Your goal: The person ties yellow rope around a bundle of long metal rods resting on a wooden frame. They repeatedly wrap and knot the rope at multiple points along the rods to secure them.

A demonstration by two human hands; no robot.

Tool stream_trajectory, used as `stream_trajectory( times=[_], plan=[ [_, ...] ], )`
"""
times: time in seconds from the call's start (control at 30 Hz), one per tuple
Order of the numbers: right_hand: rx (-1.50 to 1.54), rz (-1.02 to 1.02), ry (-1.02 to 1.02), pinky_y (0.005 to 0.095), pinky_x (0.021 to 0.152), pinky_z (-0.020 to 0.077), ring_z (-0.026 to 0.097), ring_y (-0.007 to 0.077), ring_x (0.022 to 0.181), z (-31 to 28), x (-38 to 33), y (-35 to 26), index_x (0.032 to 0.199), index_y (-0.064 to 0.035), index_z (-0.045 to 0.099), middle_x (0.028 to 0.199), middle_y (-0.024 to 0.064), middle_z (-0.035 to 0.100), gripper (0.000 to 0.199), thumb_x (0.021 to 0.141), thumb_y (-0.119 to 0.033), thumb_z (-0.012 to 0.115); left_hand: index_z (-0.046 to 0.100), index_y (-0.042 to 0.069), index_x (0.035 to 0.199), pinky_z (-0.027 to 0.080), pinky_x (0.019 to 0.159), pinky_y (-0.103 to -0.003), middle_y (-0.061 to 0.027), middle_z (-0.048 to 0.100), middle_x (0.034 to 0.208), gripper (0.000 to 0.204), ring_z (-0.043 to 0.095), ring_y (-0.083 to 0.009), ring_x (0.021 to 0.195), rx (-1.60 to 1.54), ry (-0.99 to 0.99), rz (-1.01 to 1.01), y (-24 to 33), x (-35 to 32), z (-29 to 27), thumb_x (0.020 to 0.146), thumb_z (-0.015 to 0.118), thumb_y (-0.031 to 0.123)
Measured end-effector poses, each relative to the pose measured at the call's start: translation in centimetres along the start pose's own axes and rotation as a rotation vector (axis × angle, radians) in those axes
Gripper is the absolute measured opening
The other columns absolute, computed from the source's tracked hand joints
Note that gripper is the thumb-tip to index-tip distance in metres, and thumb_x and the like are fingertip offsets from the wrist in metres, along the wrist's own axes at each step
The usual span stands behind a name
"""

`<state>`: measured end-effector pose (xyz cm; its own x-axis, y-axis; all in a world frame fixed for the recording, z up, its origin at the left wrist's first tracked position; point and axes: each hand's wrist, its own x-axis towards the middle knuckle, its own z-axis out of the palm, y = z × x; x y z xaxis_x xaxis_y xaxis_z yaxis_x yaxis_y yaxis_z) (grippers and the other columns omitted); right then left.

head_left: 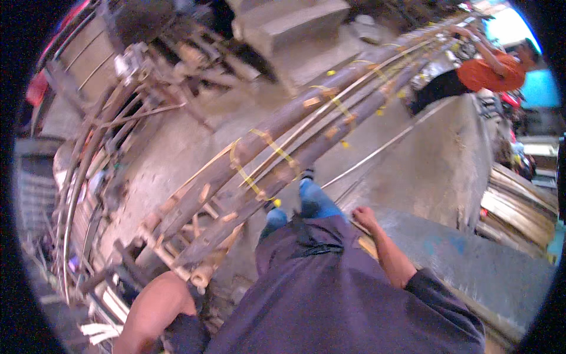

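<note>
Wooden poles [289, 118] lay side by side, yellow strips [272, 146] crossing, perhaps as ties; right hand [364, 218] hung near grey surface [436, 242], grip unclear; left hand out of view.

Right hand [364, 217] blurred right of centre, near grey slab [483, 259] at lower right, long brown poles [283, 125] with yellow bands [272, 145] running lower left to upper right, co-worker in orange [500, 74] upper right.
</note>
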<state>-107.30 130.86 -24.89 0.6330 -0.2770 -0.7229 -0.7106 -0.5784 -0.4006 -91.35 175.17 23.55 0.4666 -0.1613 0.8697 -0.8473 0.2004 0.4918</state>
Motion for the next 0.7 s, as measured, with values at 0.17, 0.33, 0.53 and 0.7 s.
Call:
stream_trajectory(
  times=[0.17, 0.33, 0.53, 0.7],
  plan=[
    [0.293, 0.064, -0.001, 0.0269, 0.048, 0.0396, 0.048, 0.0106, 0.053, 2.4, 0.6, 4.9, 0.072, -0.0025, 0.060, 0.062, 0.0021, 0.056, 0.025, 0.087, -0.022, 0.054, 0.054, 0.007, 0.059, 0.044, 0.059, -0.033, -0.0069, 0.057, 0.069, 0.025, 0.058, -0.0237, 0.065, 0.437, -0.135, -0.811, -1.5, -7.8, -1.3, 0.072, 0.067, 0.024],
    [0.305, 0.010, 0.021, 0.0327, 0.054, 0.0417, 0.051, 0.0124, 0.059, 3.8, 1.0, 8.6, 0.075, -0.0010, 0.061, 0.063, 0.0046, 0.058, 0.025, 0.084, -0.023, 0.056, 0.049, 0.006, 0.077, 0.043, 0.063, -0.027, -0.0031, 0.056, 0.079, 0.020, 0.053, -0.0120, 0.072, 0.009, -0.242, -1.675, -5.9, -25.8, -0.4, 0.087, 0.058, 0.020],
    [0.295, 0.082, -0.056, 0.0318, 0.055, 0.0428, 0.053, 0.0135, 0.061, 0.1, 3.8, 9.8, 0.077, -0.0022, 0.061, 0.068, 0.0042, 0.060, 0.030, 0.084, -0.031, 0.058, 0.047, 0.009, 0.086, 0.040, 0.065, -0.028, -0.0030, 0.047, 0.082, 0.034, 0.048, -0.0156, 0.074, -0.584, 0.423, -1.698, -9.4, -22.9, 8.6, 0.088, 0.052, 0.042],
    [0.483, -0.005, -0.070, 0.0255, 0.050, 0.0413, 0.053, 0.0107, 0.059, -4.4, 10.0, 13.5, 0.077, -0.0060, 0.061, 0.067, 0.0032, 0.060, 0.028, 0.086, -0.032, 0.056, 0.046, 0.010, 0.088, 0.039, 0.061, -0.028, -0.0008, 0.040, 0.078, 0.038, 0.046, -0.0169, 0.074, -1.184, 0.623, -1.618, -14.1, -18.0, 15.9, 0.086, 0.051, 0.047]
  ],
)
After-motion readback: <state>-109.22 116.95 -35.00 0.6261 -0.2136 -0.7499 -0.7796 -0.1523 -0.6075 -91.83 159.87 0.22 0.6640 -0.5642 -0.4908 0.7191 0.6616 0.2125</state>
